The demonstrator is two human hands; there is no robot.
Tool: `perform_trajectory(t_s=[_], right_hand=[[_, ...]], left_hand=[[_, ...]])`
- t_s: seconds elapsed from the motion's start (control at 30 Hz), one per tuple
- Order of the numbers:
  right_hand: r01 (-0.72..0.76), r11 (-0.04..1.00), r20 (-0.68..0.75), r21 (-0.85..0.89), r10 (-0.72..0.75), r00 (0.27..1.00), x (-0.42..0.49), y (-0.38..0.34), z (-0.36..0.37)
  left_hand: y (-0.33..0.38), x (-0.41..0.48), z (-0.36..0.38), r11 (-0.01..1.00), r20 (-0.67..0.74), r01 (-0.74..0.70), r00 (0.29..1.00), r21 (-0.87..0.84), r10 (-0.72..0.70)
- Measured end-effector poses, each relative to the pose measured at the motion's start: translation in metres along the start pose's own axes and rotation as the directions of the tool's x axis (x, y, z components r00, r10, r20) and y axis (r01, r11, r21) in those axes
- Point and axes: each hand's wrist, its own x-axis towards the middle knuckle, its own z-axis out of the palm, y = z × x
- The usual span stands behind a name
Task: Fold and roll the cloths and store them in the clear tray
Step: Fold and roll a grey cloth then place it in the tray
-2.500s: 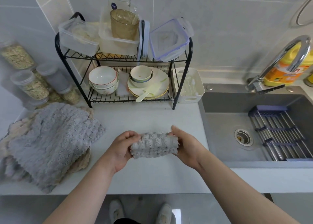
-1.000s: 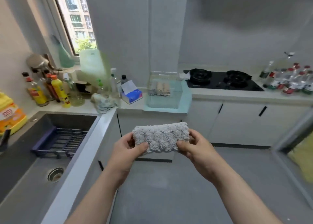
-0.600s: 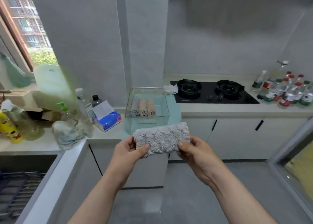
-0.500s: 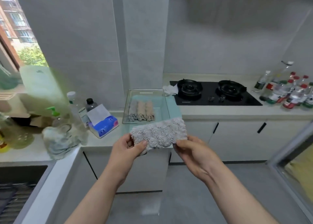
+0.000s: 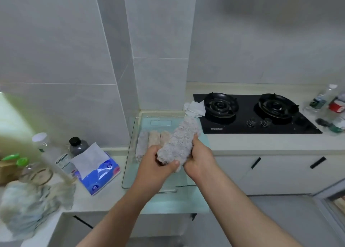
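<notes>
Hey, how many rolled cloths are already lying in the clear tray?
3: grey roll leftmost, middle beige roll, right beige roll partly behind the held cloth, which may hide more.

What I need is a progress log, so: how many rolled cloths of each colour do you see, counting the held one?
Grey rolled cloths: 2, one in the clear tray, one gripped by the left hand and right hand.
Beige rolled cloths: 2, both in the tray.
Total: 4.

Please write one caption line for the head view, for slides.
Left hand and right hand hold a rolled cloth above the clear tray holding three rolls.
</notes>
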Motion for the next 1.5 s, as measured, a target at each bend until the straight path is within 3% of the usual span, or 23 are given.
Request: perform_trajectory(t_s=[0.07,0.17,0.27,0.37,0.43,0.5,0.77,0.9,1.0,1.17,1.27,1.37,1.5], right_hand=[[0.054,0.981,-0.111,-0.188,-0.076,0.991,0.033,-0.005,0.007],[0.14,0.899,-0.168,-0.414,-0.226,0.96,0.083,-0.005,0.012],[0.207,0.779,-0.167,-0.592,-0.37,0.914,0.118,-0.002,0.015],[0.216,0.662,-0.104,-0.718,-0.408,0.907,0.137,0.003,0.017],[0.174,0.665,-0.089,-0.726,-0.342,0.936,0.148,0.009,0.017],[0.118,0.653,-0.113,-0.748,-0.3,0.947,0.157,0.016,0.02],[0.084,0.433,-0.132,-0.898,-0.445,0.886,0.182,0.037,0.035],[0.042,0.388,-0.155,-0.921,-0.463,0.873,0.201,0.043,0.039],[-0.039,0.441,-0.229,-0.897,-0.385,0.894,0.218,0.047,0.037],[-0.158,0.632,-0.315,-0.758,-0.143,0.938,0.24,0.058,0.021],[-0.201,0.668,-0.34,-0.716,-0.083,0.937,0.255,0.065,0.009],[-0.168,0.593,-0.299,-0.787,-0.129,0.945,0.26,0.066,0.007],[-0.086,0.337,-0.22,-0.938,-0.385,0.896,0.259,0.074,0.006]], left_hand=[[-0.003,0.019,0.009,0.996,0.059,0.012,0.998,0.089,-0.017],[-0.012,0.052,0.004,0.978,0.137,-0.018,0.991,0.21,-0.012],[-0.035,0.089,-0.034,0.934,-0.101,-0.031,0.992,0.355,0.071],[-0.065,0.118,-0.07,0.89,-0.301,0.187,0.952,0.417,-0.059],[-0.084,0.138,-0.081,0.863,-0.218,0.29,0.952,0.414,-0.215],[-0.096,0.149,-0.08,0.878,-0.088,0.292,0.956,0.38,-0.28],[-0.127,0.154,-0.079,0.919,-0.01,0.157,0.986,0.361,-0.165],[-0.129,0.156,-0.083,0.928,0.037,0.127,0.988,0.35,-0.149],[-0.128,0.155,-0.084,0.931,0.052,0.105,0.99,0.349,-0.131],[-0.134,0.158,-0.086,0.917,0.058,0.093,0.99,0.388,-0.125],[-0.137,0.159,-0.085,0.906,0.05,0.088,0.992,0.413,-0.119],[-0.139,0.158,-0.084,0.906,0.056,0.082,0.992,0.416,-0.116],[-0.138,0.157,-0.084,0.913,0.041,0.081,0.994,0.4,-0.106]])
